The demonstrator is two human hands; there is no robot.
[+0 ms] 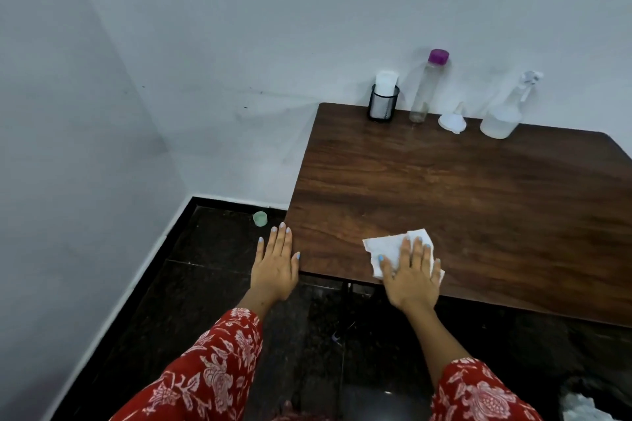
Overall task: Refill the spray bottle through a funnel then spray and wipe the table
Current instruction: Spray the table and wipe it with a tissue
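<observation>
The right hand point(410, 275) lies flat with straight fingers on a white paper towel point(388, 249), pressing it to the near edge of the wooden table point(478, 202), while the left hand point(277, 263) rests with fingers extended at the table's near left corner, its thumb on the edge, gripping nothing. The step in hand looks like the wiping, with refilling and spraying seemingly behind it. To do it well, the palm should keep even pressure so the towel does not bunch or slide from under the fingers, and the strokes should overlap, working away from the near edge toward the far side, since most of the top lies beyond the towel. The towel already overhangs the near edge slightly under the palm, so a pull toward the body could drag it off. Along the far edge by the wall stand the spray bottle point(502, 116), holding some clear liquid, the white funnel point(453, 120) just beside it, a tall clear bottle with a purple cap point(427, 89) and a black mesh holder with white tissues point(383, 101); these block the back strip and could be knocked over on a long stroke, so they want lifting or careful skirting. A small green cap point(260, 218) lies on the dark floor point(205, 284) left of the table
</observation>
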